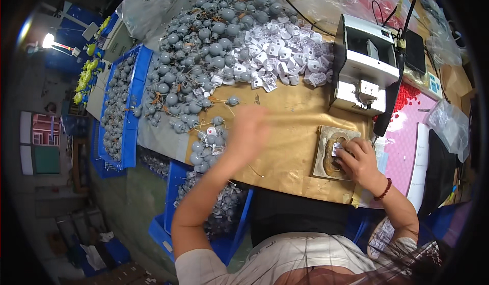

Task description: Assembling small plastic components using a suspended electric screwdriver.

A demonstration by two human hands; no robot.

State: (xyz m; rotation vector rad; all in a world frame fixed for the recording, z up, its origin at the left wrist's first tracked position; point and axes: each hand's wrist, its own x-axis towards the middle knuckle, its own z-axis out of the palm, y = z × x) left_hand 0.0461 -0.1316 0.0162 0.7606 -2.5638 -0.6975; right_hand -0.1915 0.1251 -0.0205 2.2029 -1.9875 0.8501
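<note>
My right hand is at the right of the table, its fingers curled down onto a small white plastic part. The part rests in the hollow of a square metal fixture with a brownish inner rim; my fingers hide some of both. Smeared by motion, my left hand is over the brown table covering, and its fingers cannot be made out. Nearest to it are a few grey ball-shaped parts with thin wires. A larger heap of grey ball-shaped parts spreads behind, beside a pile of white plastic parts.
A white boxy machine stands behind the fixture, next to a thick black cable. Blue crates of grey parts stand at the left, with another crate below the table edge. Red pieces lie on a pink sheet.
</note>
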